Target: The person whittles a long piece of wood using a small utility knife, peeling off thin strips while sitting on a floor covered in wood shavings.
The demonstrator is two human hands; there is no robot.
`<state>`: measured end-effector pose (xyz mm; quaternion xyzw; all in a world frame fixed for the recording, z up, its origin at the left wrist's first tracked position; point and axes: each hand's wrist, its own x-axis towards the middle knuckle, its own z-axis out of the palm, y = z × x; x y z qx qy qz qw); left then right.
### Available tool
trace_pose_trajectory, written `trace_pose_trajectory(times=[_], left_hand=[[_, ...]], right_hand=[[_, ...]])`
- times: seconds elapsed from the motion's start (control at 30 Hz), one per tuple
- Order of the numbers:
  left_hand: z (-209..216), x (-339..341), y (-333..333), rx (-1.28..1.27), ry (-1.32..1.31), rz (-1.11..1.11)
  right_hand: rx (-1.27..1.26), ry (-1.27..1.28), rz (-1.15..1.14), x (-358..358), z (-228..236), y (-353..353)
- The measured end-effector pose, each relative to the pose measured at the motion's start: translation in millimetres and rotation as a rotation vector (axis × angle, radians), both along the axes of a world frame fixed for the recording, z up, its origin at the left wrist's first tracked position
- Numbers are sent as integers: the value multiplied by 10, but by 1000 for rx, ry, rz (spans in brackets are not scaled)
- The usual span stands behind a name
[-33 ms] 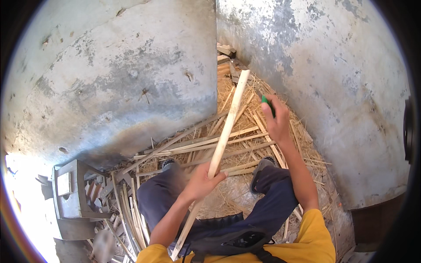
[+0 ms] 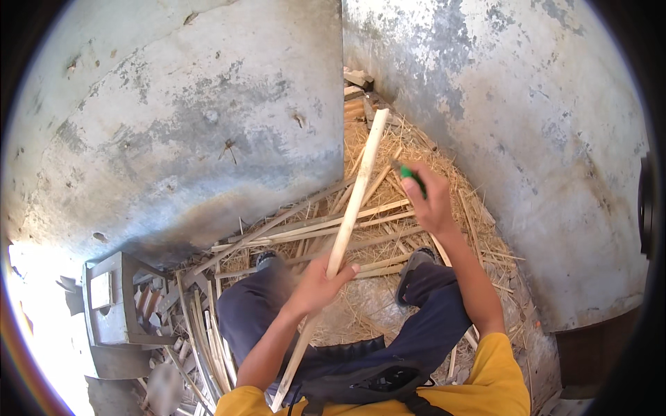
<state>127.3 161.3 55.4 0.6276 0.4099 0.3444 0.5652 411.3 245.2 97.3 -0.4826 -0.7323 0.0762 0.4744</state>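
A long, pale bamboo strip (image 2: 359,191) slants up and away from my lap, its far end raised over the litter. My left hand (image 2: 321,286) is closed around it at about mid-length, the thumb pointing right. To the right of the strip's upper half, my right hand (image 2: 431,201) grips a green-handled knife (image 2: 408,173). Its short, dark blade points up and left toward the strip, with a gap between them. My fingers hide part of the handle.
More split strips (image 2: 319,225) lie crossed over shavings (image 2: 451,184) around my feet. Further strips (image 2: 211,347) are bunched by my left leg. A grey wooden stool-like piece (image 2: 114,298) stands left. Worn walls (image 2: 229,90) close in ahead and at right.
My right hand has moved left and slightly nearer with the knife, closer to the strip. The strip's far end has shifted a little left; my left hand keeps its hold.
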Motion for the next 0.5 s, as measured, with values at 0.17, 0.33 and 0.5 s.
trace_pose_trajectory(times=[0.17,0.33,0.5], left_hand=[[161,-2,59,-116,-120,31],[72,-88,114,-199,-199,-88],[-51,0,72,167,-7,40]], right_hand=[[87,-140,203,-325,-150,-206],[13,-127,241,-372,-128,-236],[-14,-83,242,-410,-98,-217]])
